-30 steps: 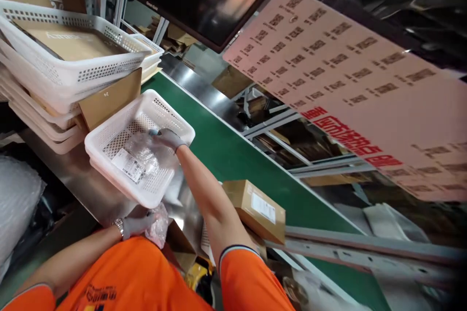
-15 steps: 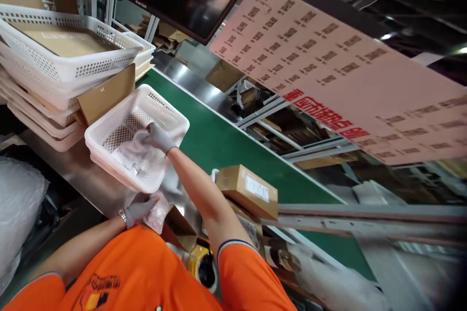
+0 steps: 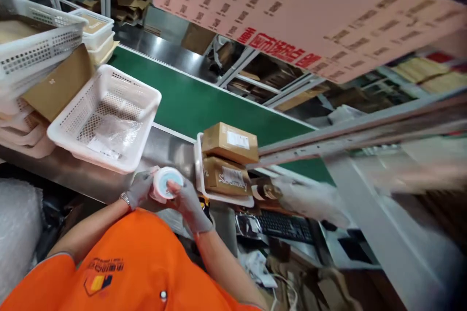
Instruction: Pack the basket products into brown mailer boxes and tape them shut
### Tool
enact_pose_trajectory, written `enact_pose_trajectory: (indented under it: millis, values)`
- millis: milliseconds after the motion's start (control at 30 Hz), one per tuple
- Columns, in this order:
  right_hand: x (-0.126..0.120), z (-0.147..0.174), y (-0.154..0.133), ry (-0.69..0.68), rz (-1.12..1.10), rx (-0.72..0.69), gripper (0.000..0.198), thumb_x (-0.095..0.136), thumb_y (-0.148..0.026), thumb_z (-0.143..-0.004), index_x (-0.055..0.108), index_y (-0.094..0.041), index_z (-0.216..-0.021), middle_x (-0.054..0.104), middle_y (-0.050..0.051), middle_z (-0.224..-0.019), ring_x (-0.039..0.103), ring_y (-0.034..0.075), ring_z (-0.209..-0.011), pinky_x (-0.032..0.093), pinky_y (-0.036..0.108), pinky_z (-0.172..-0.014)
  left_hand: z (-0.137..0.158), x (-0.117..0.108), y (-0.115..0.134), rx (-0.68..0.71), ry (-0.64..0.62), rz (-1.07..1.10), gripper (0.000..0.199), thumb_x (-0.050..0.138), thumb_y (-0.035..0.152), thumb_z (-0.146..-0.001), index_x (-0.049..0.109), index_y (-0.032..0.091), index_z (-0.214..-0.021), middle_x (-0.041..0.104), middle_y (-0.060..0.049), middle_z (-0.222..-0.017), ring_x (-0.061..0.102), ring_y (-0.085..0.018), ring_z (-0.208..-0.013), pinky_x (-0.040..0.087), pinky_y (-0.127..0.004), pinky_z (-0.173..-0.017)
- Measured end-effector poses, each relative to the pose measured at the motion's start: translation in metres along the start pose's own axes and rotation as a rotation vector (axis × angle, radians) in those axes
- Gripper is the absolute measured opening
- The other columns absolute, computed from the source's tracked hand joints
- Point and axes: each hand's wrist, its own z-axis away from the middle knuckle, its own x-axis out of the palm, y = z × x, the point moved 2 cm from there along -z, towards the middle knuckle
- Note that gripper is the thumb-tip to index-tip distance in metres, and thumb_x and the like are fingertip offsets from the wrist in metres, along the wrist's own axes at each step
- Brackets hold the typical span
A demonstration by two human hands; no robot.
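Both of my gloved hands hold a small round white jar [image 3: 165, 184] close to my chest, at the near edge of the steel counter [image 3: 164, 143]. My left hand [image 3: 140, 188] grips its left side and some bubble wrap. My right hand [image 3: 186, 199] has fingers on the jar's lid. Up to the left, a white perforated basket [image 3: 69, 131] holds a clear plastic bag with a white label [image 3: 109, 135]; neither hand touches it.
A tilted stack of white baskets [image 3: 32, 53] and a cardboard box [image 3: 58, 85] stand at the far left. Two labelled cardboard parcels [image 3: 228, 143] lie in a white tray beside the green conveyor belt [image 3: 204, 107]. A keyboard [image 3: 284, 226] sits below. A pink barcode sheet [image 3: 310, 5] hangs overhead.
My right hand left the bag in the basket and came back to my chest, joining the left hand on the jar. The view swung right and down.
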Motion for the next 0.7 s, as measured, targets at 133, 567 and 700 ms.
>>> enact_pose_trajectory:
  millis: [133, 567, 700]
  values:
    - [-0.028, 0.019, 0.036, 0.205, 0.047, -0.070, 0.049, 0.088, -0.061, -0.076, 0.076, -0.021, -0.102, 0.081, 0.007, -0.097, 0.072, 0.025, -0.086, 0.061, 0.039, -0.080, -0.006, 0.020, 0.006, 0.037, -0.077, -0.200, 0.057, 0.058, 0.068, -0.097, 0.074, 0.017, -0.080, 0.073, -0.007, -0.078, 0.059, -0.018, -0.074, 0.047, -0.029, -0.067]
    - [-0.092, 0.036, 0.050, 0.238, 1.184, -0.205, 0.028, 0.056, -0.011, -0.095, 0.068, -0.016, -0.120, 0.071, 0.022, -0.130, 0.065, 0.034, -0.120, 0.053, 0.047, -0.107, 0.033, 0.109, 0.025, 0.297, -0.305, -1.004, 0.043, 0.052, 0.041, -0.109, 0.074, 0.020, -0.078, 0.075, -0.012, -0.081, 0.067, -0.024, -0.078, 0.043, -0.032, -0.075]
    - [-0.117, 0.038, 0.039, 0.026, 0.854, -0.201, 0.009, 0.055, -0.027, -0.101, 0.063, -0.023, -0.105, 0.072, 0.006, -0.105, 0.065, 0.025, -0.097, 0.055, 0.037, -0.089, 0.043, 0.117, 0.020, 0.241, -0.268, -0.840, 0.050, 0.047, 0.045, -0.111, 0.076, 0.021, -0.079, 0.077, -0.011, -0.082, 0.065, -0.023, -0.078, 0.044, -0.032, -0.076]
